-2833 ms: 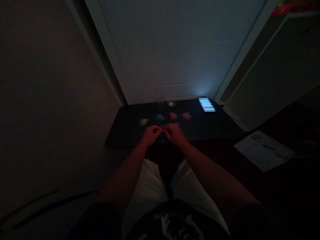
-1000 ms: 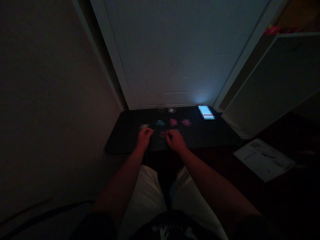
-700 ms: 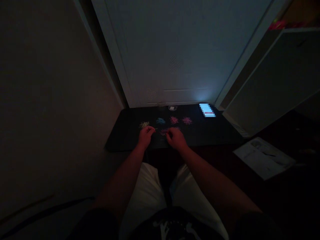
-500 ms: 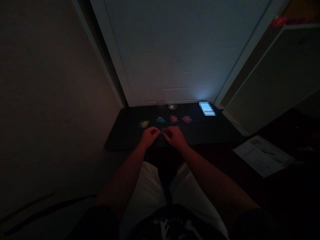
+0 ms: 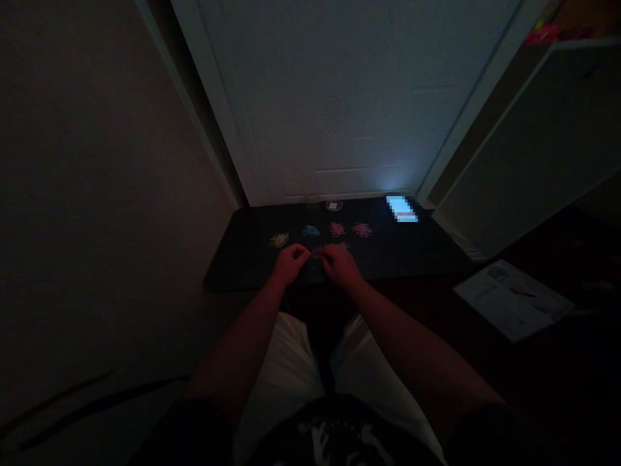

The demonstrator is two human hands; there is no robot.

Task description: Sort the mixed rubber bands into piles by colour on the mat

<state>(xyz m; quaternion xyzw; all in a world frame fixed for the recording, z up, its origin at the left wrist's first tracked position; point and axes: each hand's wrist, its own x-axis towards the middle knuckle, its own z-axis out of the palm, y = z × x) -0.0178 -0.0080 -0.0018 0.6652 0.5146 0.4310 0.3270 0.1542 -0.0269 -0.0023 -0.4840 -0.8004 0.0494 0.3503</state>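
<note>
The room is very dark. My left hand and my right hand rest close together on a black mat, fingers curled at a small mixed pile of thin coloured pieces. Whatever the fingers pinch is too small to make out. Beyond my hands lie sorted little heaps: a yellow heap, a blue heap, a pink heap and another pink heap.
A lit phone lies at the mat's far right. A small round dish sits at the far edge against a white door. A white cabinet stands on the right, and a paper sheet lies on the floor.
My left hand went out to the yellow heap, then came back beside my right hand at the mixed pile. The right hand stayed put.
</note>
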